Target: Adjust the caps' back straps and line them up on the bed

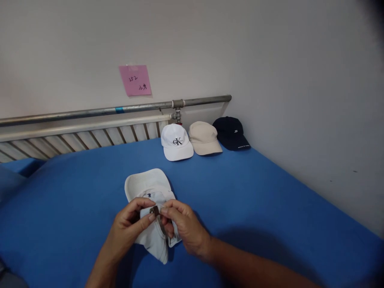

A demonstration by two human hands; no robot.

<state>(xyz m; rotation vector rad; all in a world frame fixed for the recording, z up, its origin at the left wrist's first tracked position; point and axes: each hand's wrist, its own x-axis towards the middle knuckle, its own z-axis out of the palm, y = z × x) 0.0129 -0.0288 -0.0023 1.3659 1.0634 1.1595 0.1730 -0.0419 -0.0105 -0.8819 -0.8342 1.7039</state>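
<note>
A pale white baseball cap (147, 182) lies on the blue surface in front of me, its brim pointing away and its back strap toward me. On that strap sits a small brownish metal buckle (155, 211). My left hand (132, 222) pinches the strap beside the buckle between thumb and forefinger. From the other side, my right hand (184, 224) has its thumb and forefinger closed on the strap's end, close to the buckle. Fingers hide part of the strap and the cap's opening.
At the back stand a white cap (177, 142) with dark letters, a beige cap (205, 138) and a dark navy cap (230, 134). Behind the blue-covered surface (240, 192) run a metal pipe (144, 107) and a radiator (90, 138). A pink note (135, 81) hangs on the wall.
</note>
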